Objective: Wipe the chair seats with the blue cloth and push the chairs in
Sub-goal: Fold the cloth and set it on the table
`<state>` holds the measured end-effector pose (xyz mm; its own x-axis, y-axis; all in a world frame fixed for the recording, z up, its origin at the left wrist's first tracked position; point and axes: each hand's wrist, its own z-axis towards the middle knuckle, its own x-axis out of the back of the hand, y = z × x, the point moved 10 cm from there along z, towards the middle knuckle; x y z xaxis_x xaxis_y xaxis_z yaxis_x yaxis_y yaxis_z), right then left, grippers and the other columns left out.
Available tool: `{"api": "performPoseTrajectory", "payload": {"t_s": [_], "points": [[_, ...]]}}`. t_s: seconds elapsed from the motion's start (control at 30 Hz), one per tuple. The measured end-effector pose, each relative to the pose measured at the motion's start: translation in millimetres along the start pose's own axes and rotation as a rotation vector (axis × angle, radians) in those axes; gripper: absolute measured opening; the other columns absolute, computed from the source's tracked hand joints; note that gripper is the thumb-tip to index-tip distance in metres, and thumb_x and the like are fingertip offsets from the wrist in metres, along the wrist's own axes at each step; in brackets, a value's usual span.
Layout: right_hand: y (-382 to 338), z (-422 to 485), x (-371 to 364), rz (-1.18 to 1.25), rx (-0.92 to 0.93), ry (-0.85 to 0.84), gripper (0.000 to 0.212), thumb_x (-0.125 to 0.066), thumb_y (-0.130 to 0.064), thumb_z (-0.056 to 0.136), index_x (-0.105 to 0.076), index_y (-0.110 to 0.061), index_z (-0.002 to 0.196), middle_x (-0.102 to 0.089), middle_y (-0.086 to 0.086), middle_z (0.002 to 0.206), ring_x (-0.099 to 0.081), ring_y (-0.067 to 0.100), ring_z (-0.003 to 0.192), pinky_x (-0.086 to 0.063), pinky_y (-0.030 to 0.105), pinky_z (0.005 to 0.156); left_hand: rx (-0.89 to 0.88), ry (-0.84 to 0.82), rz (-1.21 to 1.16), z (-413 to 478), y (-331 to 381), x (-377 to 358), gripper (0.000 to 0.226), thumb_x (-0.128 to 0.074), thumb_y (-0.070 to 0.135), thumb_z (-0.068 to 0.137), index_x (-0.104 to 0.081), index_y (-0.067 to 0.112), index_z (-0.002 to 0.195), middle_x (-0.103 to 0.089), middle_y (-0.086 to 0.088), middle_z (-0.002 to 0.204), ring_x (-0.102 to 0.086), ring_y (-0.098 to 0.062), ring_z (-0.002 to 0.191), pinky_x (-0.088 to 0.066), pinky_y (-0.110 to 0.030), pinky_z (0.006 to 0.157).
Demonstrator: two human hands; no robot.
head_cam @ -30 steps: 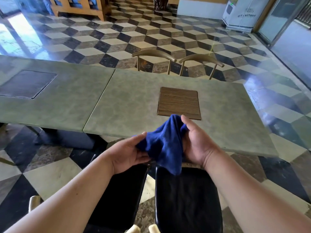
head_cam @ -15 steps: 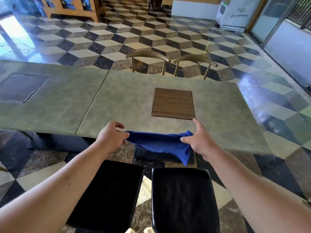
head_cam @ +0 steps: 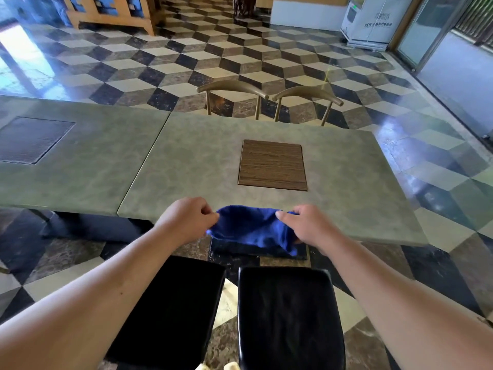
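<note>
We hold the blue cloth [head_cam: 253, 228] stretched between our two hands over the near edge of the green table [head_cam: 202, 166], above the floor gap in front of the chairs. Our left hand [head_cam: 186, 218] pinches its left end with the fingers curled in, and our right hand [head_cam: 306, 227] pinches the right end between thumb and fingers; a corner of the cloth droops below the right hand.

Just beneath us stand two black chair seats side by side: the left seat [head_cam: 170, 311] and the right seat [head_cam: 289, 319], a thin strip of floor showing between them. Both sit apart from the table edge, with patterned tile [head_cam: 234, 263] open between their front edges and the table. Their backs and legs are cut off at the bottom of the view, apart from two pale tips we cannot make out.

A wooden inset panel [head_cam: 272, 164] lies in the tabletop beyond the cloth. On the far side, two curved chair backs [head_cam: 269, 96] rise just above the table edge, their seats hidden. A second table [head_cam: 80, 156] abuts on the left.
</note>
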<state>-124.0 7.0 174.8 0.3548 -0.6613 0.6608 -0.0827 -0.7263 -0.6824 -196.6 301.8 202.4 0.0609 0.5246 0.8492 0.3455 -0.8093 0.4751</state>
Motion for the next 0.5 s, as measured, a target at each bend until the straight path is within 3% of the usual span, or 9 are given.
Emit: {"api": "performPoseTrajectory", "payload": {"t_s": [0.1, 0.2, 0.27, 0.33, 0.43, 0.5], "points": [[-23.0, -10.0, -45.7, 0.392, -0.014, -0.2, 0.044, -0.068, -0.043, 0.097, -0.064, 0.001, 0.092, -0.072, 0.018, 0.085, -0.073, 0.036, 0.085, -0.06, 0.059, 0.084, 0.015, -0.137, -0.371, -10.0, 41.2, -27.2, 0.017, -0.072, 0.03, 0.093, -0.072, 0.019, 0.08, -0.077, 0.004, 0.068, -0.075, -0.014, 0.064, -0.063, -0.038, 0.07], [-47.7, -26.2, -74.6, 0.652, -0.057, -0.421, 0.052, -0.071, -0.05, 0.092, -0.063, -0.004, 0.114, -0.078, 0.014, 0.105, -0.075, 0.028, 0.098, -0.062, 0.044, 0.084, 0.004, -0.233, -0.588, -16.5, 70.7, -46.9, 0.01, -0.068, 0.015, 0.095, -0.073, 0.013, 0.086, -0.08, -0.01, 0.084, -0.075, -0.017, 0.073, -0.063, -0.046, 0.082], [-52.0, -28.4, -72.3, 0.726, -0.047, -0.428, 0.05, -0.079, -0.044, 0.082, -0.061, -0.009, 0.113, -0.078, 0.008, 0.101, -0.075, 0.023, 0.095, -0.062, 0.042, 0.084, -0.034, -0.401, -0.649, -22.7, 80.6, -60.2, 0.02, -0.062, 0.006, 0.094, -0.077, 0.018, 0.096, -0.081, -0.009, 0.098, -0.076, -0.014, 0.087, -0.061, -0.037, 0.084], [-48.4, -25.2, -66.8, 0.744, -0.034, -0.41, 0.039, -0.082, -0.023, 0.085, -0.061, -0.008, 0.114, -0.077, 0.011, 0.102, -0.075, 0.026, 0.096, -0.057, 0.049, 0.09, -0.066, -0.489, -0.689, -25.0, 79.7, -63.6, 0.033, -0.06, 0.001, 0.092, -0.078, 0.025, 0.105, -0.08, -0.005, 0.103, -0.076, -0.012, 0.092, -0.057, -0.028, 0.079], [-43.8, -17.8, -59.5, 0.593, 0.017, -0.369, 0.025, -0.073, 0.003, 0.09, -0.062, -0.005, 0.111, -0.073, 0.018, 0.102, -0.072, 0.031, 0.094, -0.058, 0.054, 0.09, -0.104, -0.158, -0.47, -5.3, 54.6, -34.8, 0.033, -0.07, 0.009, 0.086, -0.072, 0.035, 0.105, -0.076, 0.007, 0.102, -0.07, -0.011, 0.082, -0.054, -0.032, 0.077], [-47.4, -14.3, -57.7, 0.451, 0.084, -0.361, 0.02, -0.071, 0.004, 0.09, -0.064, -0.009, 0.104, -0.072, 0.015, 0.095, -0.071, 0.028, 0.088, -0.058, 0.052, 0.088, -0.155, -0.106, -0.147, 2.0, 45.5, -32.3, 0.065, -0.074, 0.019, 0.076, -0.055, 0.044, 0.133, -0.061, 0.008, 0.134, -0.064, -0.016, 0.108, -0.054, -0.034, 0.088]]}}
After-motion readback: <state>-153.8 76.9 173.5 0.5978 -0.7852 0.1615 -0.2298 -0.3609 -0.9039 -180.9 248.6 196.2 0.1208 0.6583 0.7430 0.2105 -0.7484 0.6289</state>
